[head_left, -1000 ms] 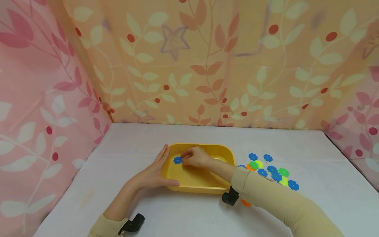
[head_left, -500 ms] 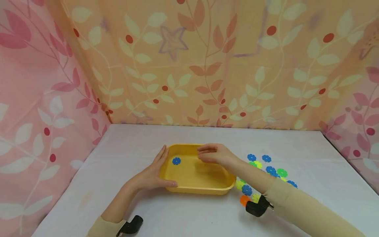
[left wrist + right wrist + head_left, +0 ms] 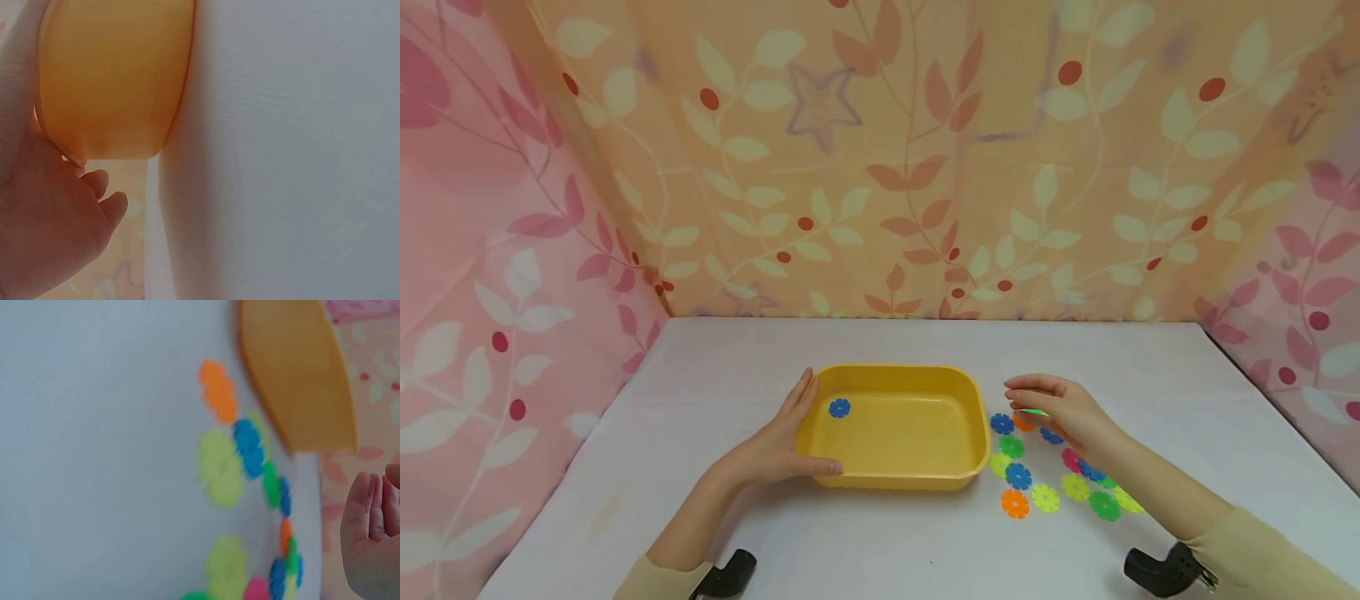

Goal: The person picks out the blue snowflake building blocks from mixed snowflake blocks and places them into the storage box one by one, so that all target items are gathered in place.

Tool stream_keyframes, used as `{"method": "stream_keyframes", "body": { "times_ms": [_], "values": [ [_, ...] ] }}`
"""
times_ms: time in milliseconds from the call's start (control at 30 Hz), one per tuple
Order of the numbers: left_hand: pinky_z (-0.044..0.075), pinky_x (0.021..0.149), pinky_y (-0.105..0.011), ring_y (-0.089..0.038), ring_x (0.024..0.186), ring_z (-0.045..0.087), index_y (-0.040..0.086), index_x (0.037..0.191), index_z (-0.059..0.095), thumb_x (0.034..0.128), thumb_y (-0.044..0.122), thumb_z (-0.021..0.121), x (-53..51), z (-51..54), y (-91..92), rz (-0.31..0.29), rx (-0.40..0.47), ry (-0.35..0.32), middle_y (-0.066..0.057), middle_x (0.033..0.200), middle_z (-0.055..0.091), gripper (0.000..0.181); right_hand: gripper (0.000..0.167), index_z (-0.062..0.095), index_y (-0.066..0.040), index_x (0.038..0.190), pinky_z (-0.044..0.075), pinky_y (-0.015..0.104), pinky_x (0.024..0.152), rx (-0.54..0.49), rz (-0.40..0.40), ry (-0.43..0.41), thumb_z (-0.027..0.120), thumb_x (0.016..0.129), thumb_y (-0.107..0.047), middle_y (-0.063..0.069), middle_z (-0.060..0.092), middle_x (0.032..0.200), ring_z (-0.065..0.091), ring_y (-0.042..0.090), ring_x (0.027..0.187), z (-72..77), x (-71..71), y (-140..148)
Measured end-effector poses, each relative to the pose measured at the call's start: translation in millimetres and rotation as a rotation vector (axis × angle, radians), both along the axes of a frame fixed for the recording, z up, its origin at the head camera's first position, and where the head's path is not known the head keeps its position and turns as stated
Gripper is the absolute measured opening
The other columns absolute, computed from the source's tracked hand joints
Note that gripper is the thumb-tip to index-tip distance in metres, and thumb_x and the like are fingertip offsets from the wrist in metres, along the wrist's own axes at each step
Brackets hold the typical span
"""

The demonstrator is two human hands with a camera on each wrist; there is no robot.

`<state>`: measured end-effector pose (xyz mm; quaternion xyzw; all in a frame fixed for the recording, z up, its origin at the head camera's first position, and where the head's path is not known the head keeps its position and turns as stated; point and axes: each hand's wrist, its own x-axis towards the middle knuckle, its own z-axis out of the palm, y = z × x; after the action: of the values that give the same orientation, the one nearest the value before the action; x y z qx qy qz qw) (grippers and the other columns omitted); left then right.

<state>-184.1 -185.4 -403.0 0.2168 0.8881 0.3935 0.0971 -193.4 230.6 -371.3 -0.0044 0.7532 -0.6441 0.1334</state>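
Note:
A yellow tray point(image 3: 895, 482) lies on the white table, with one blue notched disc point(image 3: 839, 408) inside near its left end. My left hand point(image 3: 775, 446) rests on the tray's left end, thumb over the front rim and fingers along the outer side; in the left wrist view the hand point(image 3: 56, 219) is against the tray wall point(image 3: 119, 75). To the right of the tray, my right hand point(image 3: 1071, 412) is over the scattered discs, fingers extended and nothing seen in them. The right wrist view shows that hand point(image 3: 378, 544) beyond the discs, including an orange disc point(image 3: 219, 392).
Several blue, green, yellow, orange and pink discs lie right of the tray, among them an orange disc point(image 3: 1015, 503) and a green disc point(image 3: 1105, 505) toward the front. A patterned curtain point(image 3: 865, 167) stands behind the table point(image 3: 865, 550) and at both sides.
My right hand has left the blue disc in the tray and moved right, out of the tray, to above the scattered discs. My left hand stays on the tray's left end.

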Motion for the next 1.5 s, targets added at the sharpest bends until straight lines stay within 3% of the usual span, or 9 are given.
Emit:
{"method": "stream_keyframes", "body": {
  "times_ms": [167, 367, 467, 700, 1167, 1500],
  "values": [
    [0.014, 0.114, -0.057, -0.03, 0.148, -0.004, 0.009, 0.157, -0.001, 0.0698, 0.05, 0.084, 0.8, 0.4, -1.2, 0.005, 0.002, 0.001, 0.002, 0.161, -0.016, 0.128, 0.047, 0.059, 0.002, 0.128, 0.053, 0.03, 0.087, 0.142, 0.011, -0.019, 0.067, 0.093, -0.029, 0.013, 0.064, 0.122, 0.064, 0.02, 0.103, -18.7, 7.1, 21.1],
    [0.014, 0.113, -0.058, -0.031, 0.148, -0.004, 0.011, 0.157, -0.001, 0.0704, 0.05, 0.084, 1.7, 1.4, -2.1, 0.013, 0.001, -0.005, 0.003, 0.162, -0.016, 0.128, 0.043, 0.061, 0.004, 0.123, 0.055, 0.029, 0.08, 0.214, 0.131, -0.009, 0.069, 0.092, -0.025, 0.011, 0.067, 0.112, 0.065, 0.02, 0.093, -32.5, 18.3, 30.7],
    [0.015, 0.113, -0.058, -0.032, 0.148, -0.004, 0.011, 0.157, -0.001, 0.0707, 0.051, 0.083, 2.1, 2.2, -2.0, 0.014, 0.001, -0.007, 0.003, 0.162, -0.016, 0.127, 0.039, 0.062, 0.004, 0.12, 0.056, 0.027, 0.077, 0.248, 0.198, 0.029, 0.069, 0.092, -0.022, 0.011, 0.068, 0.106, 0.065, 0.022, 0.089, -36.1, 23.9, 31.5],
    [0.015, 0.113, -0.058, -0.031, 0.148, -0.003, 0.013, 0.157, -0.002, 0.0705, 0.051, 0.083, 2.4, 3.4, -1.2, 0.02, -0.006, -0.014, 0.003, 0.162, -0.016, 0.128, 0.027, 0.068, -0.005, 0.107, 0.048, 0.021, 0.064, 0.437, 0.298, 0.185, 0.075, 0.086, -0.02, 0.005, 0.062, 0.088, 0.056, 0.018, 0.079, -37.2, 34.1, 29.3],
    [0.017, 0.113, -0.059, -0.031, 0.148, -0.003, 0.018, 0.158, -0.003, 0.0707, 0.053, 0.082, 0.3, 0.4, -0.1, 0.037, -0.011, -0.052, 0.008, 0.161, -0.017, 0.127, 0.027, 0.069, -0.012, 0.102, 0.048, 0.021, 0.062, 0.548, 0.313, 0.332, 0.08, 0.08, -0.023, -0.002, 0.058, 0.081, 0.054, 0.012, 0.074, -37.7, 40.3, 23.0],
    [0.016, 0.113, -0.057, -0.031, 0.148, -0.002, 0.014, 0.158, -0.002, 0.0703, 0.052, 0.083, 1.9, 3.2, 1.3, 0.035, -0.008, -0.059, 0.005, 0.161, -0.017, 0.128, 0.026, 0.068, -0.014, 0.098, 0.048, 0.021, 0.061, 0.611, 0.311, 0.427, 0.081, 0.08, -0.028, -0.006, 0.057, 0.079, 0.052, 0.008, 0.071, -38.6, 40.2, 20.3]
  ]
}}
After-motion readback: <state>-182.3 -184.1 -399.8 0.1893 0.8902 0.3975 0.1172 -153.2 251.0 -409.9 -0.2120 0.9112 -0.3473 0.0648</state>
